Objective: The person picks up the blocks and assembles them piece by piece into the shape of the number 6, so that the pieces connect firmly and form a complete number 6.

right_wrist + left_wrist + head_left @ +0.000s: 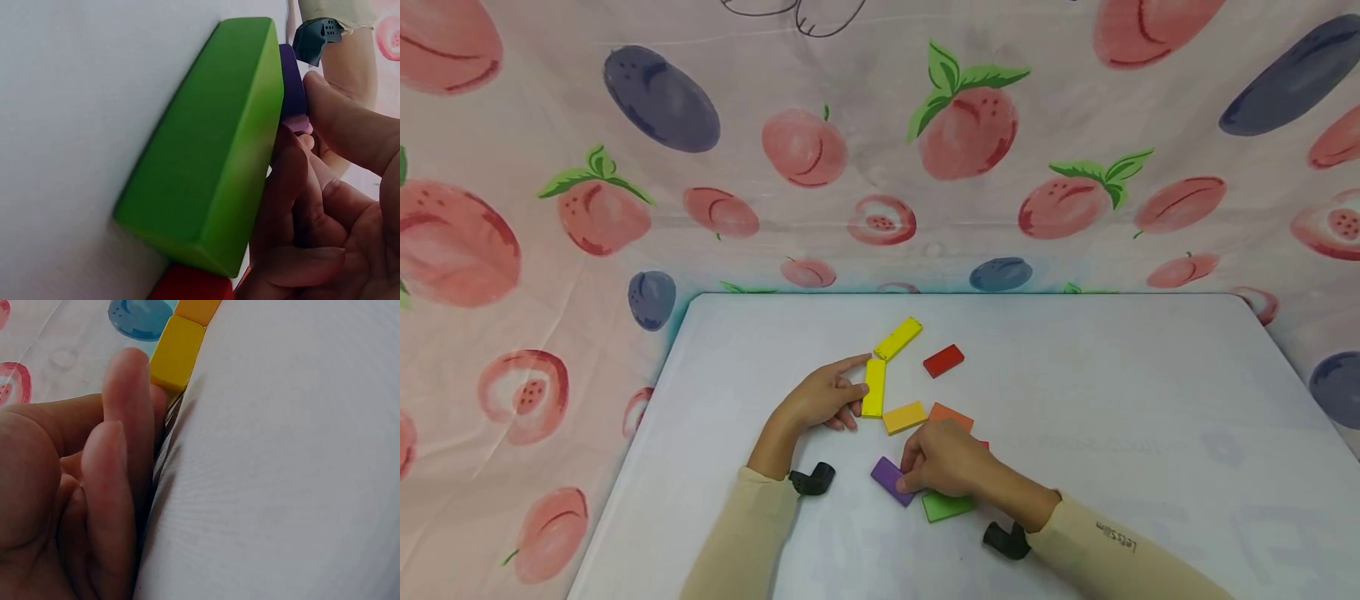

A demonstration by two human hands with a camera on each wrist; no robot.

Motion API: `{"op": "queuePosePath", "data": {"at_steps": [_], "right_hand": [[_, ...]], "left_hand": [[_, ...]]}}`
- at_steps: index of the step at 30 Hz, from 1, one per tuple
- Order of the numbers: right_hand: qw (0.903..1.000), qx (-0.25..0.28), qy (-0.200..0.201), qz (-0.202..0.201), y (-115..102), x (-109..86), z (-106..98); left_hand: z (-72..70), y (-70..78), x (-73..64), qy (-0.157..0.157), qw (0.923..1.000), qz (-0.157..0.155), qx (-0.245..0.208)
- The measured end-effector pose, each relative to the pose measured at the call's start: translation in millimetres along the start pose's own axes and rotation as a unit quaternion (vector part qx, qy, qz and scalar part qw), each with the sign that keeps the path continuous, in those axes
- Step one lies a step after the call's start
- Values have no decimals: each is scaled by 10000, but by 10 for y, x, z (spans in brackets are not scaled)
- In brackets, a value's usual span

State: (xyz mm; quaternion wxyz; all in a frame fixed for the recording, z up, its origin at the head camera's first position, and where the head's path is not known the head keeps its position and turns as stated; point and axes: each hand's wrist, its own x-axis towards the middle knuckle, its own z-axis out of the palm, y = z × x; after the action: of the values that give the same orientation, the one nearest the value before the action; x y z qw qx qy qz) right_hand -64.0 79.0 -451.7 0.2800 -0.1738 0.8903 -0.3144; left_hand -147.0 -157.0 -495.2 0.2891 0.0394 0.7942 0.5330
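Observation:
My left hand [823,398] touches the left side of an upright-lying yellow block [873,388] with thumb and index finger; in the left wrist view the yellow block [179,353] shows just past the fingertips. The right hand [951,458] pinches a purple block [887,477] between thumb and fingers. Close under that hand lies a green block [947,507], large in the right wrist view [200,131]. A light orange block [905,417] and an orange block [952,415] lie above the right hand, which partly hides a red block [984,446].
A second yellow block [898,338] lies slanted at the far end of the curve of blocks. Apart from them, to the right, is another red block [943,361]. Everything lies on a white table [1112,400], with a fruit-patterned cloth [880,150] behind it.

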Motion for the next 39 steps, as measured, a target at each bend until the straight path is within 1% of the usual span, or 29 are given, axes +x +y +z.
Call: {"op": "queuePosePath", "data": {"at_steps": [9,16,22,27,32,39], "right_hand": [[9999,-145,40,-80,41,21,10],[9997,-174,58,-134,52,31,22],[9997,-244,-2,-4,33,36,20],[9991,-393,-106,109,32,44,19],[9991,-403,-141,79,38,45,24],[9990,-390,-188,87,39,40,27]], "left_hand": [[0,-4,0,-11,10000,43,1],[-2,6,-3,-15,10000,-5,5],[-2,15,-1,12,10000,-69,-16],[1,21,-5,20,10000,-11,-1],[4,8,-2,3,10000,1,-15],[1,11,-9,-2,10000,-60,-9]]}}
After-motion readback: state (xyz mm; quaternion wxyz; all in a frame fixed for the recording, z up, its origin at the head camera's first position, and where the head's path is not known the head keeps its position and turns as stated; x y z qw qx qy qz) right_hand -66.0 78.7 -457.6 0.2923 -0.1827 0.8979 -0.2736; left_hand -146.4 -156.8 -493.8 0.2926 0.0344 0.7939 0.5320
